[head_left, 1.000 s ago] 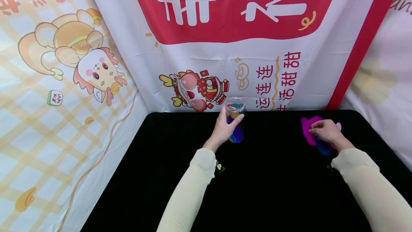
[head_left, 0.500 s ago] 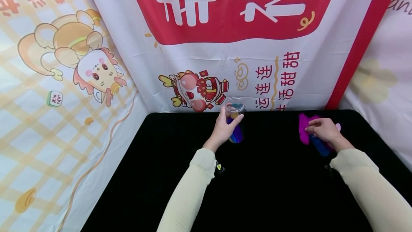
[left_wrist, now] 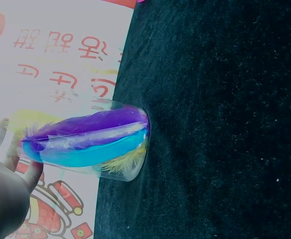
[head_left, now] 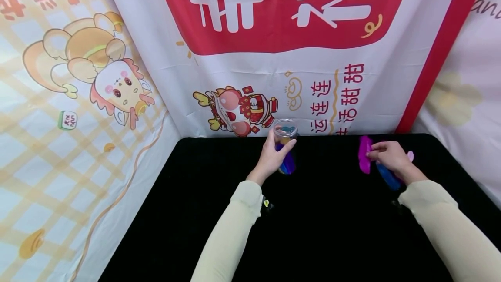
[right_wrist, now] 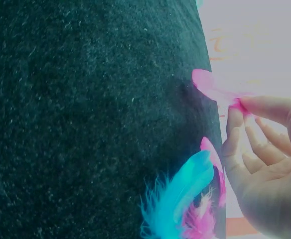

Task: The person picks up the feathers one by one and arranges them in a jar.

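Observation:
A clear plastic jar stands upright near the table's back edge, and my left hand grips it around the side. Inside the jar lie purple, blue and yellow feathers. My right hand pinches a magenta feather between thumb and fingertips, held off to the left of the other feathers. Below that hand, a blue feather and pink feathers lie on the table. In the head view the right hand partly hides this small pile.
Black cloth covers the table. A white and red printed banner hangs right behind its back edge. At the left hangs a yellow checked cloth, and a pale cloth hangs on the right.
My right hand has drawn the magenta feather away from the pile, moving slightly left. The blue feather shows more clearly now. My left hand and the jar have stayed in place.

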Motion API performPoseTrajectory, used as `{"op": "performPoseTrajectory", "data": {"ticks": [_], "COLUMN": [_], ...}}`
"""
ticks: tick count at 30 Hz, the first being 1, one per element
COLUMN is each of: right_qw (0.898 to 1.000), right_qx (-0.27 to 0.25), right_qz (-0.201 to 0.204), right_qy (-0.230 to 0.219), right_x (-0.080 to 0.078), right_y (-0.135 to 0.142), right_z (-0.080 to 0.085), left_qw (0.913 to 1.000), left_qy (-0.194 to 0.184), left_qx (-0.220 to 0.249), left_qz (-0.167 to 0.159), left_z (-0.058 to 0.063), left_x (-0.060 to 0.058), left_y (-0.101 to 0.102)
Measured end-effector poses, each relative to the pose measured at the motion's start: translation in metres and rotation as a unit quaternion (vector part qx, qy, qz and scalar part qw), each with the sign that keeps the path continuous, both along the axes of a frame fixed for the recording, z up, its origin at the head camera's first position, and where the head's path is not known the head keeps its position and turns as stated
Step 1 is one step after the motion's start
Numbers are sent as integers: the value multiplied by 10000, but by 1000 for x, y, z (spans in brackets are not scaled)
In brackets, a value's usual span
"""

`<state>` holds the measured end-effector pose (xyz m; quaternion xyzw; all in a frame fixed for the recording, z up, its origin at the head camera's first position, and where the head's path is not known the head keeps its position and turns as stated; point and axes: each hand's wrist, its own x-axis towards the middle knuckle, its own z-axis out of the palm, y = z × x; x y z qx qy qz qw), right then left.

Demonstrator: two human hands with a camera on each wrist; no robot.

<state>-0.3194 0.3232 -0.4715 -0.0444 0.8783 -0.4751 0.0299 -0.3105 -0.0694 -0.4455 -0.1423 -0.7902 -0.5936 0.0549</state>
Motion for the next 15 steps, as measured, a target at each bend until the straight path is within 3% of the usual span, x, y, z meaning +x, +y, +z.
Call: {"op": "performPoseTrajectory", "data": {"ticks": [15], "right_qw": [9998], "right_qx": [-203], "right_qz": [48], "right_qy": [77], "right_x": [-4], "right_y": [-9], "right_z": [6], "left_qw": [9999], "left_qy": [-36], "left_qx": [99], "left_qz": [-47], "left_z": [0], "left_x": [-1], "left_y": [0]}}
